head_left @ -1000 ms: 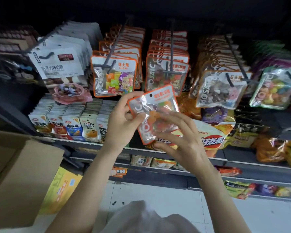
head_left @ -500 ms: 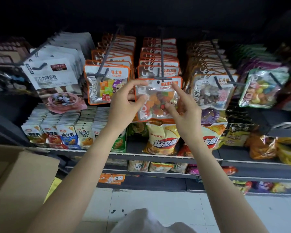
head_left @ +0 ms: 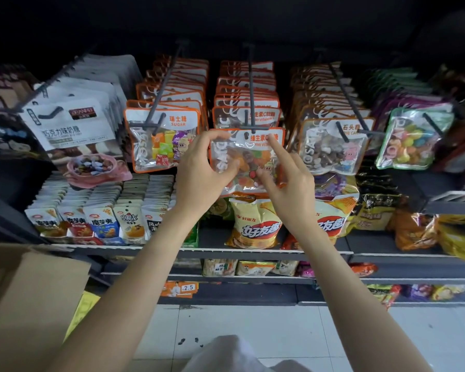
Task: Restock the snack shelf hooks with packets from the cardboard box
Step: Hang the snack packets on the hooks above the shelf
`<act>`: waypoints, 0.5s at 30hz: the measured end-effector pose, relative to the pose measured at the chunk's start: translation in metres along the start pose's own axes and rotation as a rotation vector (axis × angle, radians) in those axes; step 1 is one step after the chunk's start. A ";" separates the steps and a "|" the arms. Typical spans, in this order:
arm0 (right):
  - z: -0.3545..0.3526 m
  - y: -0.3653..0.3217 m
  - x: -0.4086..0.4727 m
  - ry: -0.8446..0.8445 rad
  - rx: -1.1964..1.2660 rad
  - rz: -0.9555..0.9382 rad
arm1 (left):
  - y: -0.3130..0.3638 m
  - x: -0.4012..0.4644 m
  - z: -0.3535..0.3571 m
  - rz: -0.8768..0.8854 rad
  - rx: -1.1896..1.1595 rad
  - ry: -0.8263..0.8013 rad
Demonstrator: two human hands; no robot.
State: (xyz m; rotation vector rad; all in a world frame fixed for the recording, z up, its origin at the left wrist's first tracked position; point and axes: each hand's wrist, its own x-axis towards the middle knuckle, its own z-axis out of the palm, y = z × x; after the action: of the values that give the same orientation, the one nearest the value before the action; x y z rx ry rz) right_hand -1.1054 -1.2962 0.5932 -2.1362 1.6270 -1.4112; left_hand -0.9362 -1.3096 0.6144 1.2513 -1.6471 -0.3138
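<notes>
Here the left hand and the right hand are both working on one orange-edged gummy packet at the front of the middle hook. The left fingers are curling round the packet's left edge, with the thumb pressing on its clear front, so that hand is pinching it. The right hand is holding the packet's right side: its forefinger is lying straight up along the white header, the tip near the hanging hole, while the other fingers are bending against the lower front. The packet is hanging upright, its header touching the crossbar at the hook's near end; whether the hole is fully threaded onto the hook I cannot tell. Behind it a row of matching packets is filling the same hook towards the far wall.

Just to the left, a sugar-candy packet is fronting its own hook, and further left white chocolate-candy packs are hanging. To the right, a stone-candy packet is facing out, with a green-edged packet beyond it. Below, yellow crisp bags are standing on the shelf. The cardboard box is sitting at the near left, its flap open.
</notes>
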 end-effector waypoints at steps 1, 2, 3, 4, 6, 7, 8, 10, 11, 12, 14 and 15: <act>0.002 0.000 0.003 0.003 -0.033 -0.003 | 0.001 0.002 0.002 -0.001 0.045 0.004; 0.005 0.000 0.008 0.009 -0.071 -0.006 | 0.002 0.005 0.006 -0.001 0.103 0.003; 0.009 0.001 0.014 0.017 -0.108 -0.010 | 0.002 0.008 0.010 0.003 0.158 -0.005; 0.013 0.002 0.022 0.022 -0.137 -0.009 | 0.002 0.012 0.014 0.012 0.199 -0.019; 0.021 0.004 0.037 0.013 -0.175 0.012 | -0.003 0.020 0.024 0.032 0.231 -0.043; 0.025 0.004 0.044 0.003 -0.192 0.027 | -0.007 0.025 0.029 0.031 0.236 -0.046; 0.029 0.006 0.049 -0.008 -0.212 0.041 | -0.010 0.030 0.034 0.025 0.247 -0.041; 0.035 0.008 0.056 -0.029 -0.246 0.059 | -0.013 0.037 0.041 0.004 0.272 -0.019; 0.037 0.008 0.058 -0.039 -0.263 0.065 | -0.012 0.039 0.043 -0.003 0.274 -0.011; 0.038 0.007 0.059 -0.047 -0.284 0.067 | -0.012 0.039 0.045 -0.008 0.268 -0.009; 0.038 0.006 0.056 -0.063 -0.333 0.065 | -0.012 0.037 0.046 0.000 0.246 -0.015; 0.036 0.005 0.052 -0.066 -0.354 0.062 | -0.013 0.034 0.045 0.014 0.236 -0.015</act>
State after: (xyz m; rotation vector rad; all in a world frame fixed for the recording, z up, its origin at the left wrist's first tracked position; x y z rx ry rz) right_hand -1.0837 -1.3553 0.6009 -2.2538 2.0249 -1.0880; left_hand -0.9643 -1.3594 0.6032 1.4139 -1.7426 -0.1232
